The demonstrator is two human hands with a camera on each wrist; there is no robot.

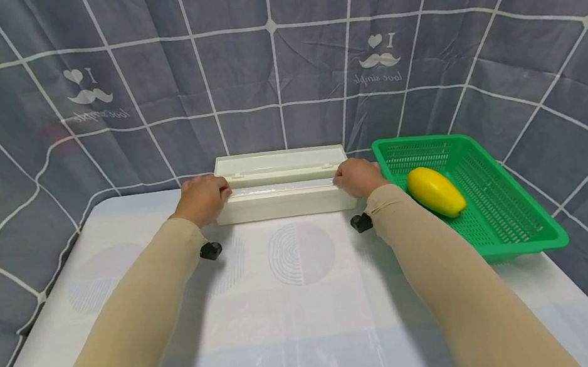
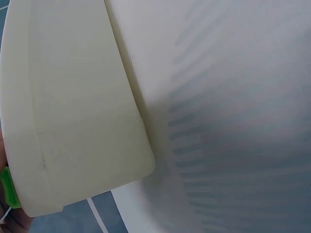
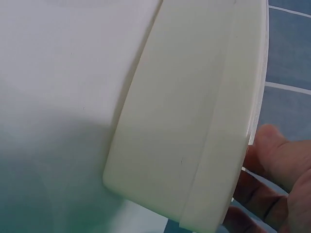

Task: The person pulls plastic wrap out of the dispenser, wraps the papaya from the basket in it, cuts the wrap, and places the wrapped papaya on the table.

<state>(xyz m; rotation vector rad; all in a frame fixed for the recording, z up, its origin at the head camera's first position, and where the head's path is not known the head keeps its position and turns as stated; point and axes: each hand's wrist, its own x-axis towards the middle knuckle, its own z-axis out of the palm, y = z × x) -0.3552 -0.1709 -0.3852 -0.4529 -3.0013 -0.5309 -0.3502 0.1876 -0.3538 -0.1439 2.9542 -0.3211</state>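
Note:
A long off-white cling film box (image 1: 288, 205) stands at the table's back edge with its lid (image 1: 279, 160) raised. Shiny clear cling film (image 1: 283, 187) stretches along its open top. At the box's left end, my left hand (image 1: 200, 199) has curled fingers around the film's end. My right hand (image 1: 359, 177) pinches at the opposite end; its thumb (image 3: 272, 138) and bent fingers show beside the box rim in the right wrist view. A small green piece (image 2: 9, 187) sits by the left fingers, mostly hidden behind the box. Exactly what the fingertips grasp is partly hidden.
A green plastic basket (image 1: 526, 209) stands at the right, close to my right forearm, holding a yellow oblong fruit or vegetable (image 1: 436, 191). A white patterned cloth (image 1: 290, 311) covers the table. Behind hangs a grey checked curtain (image 1: 238, 77).

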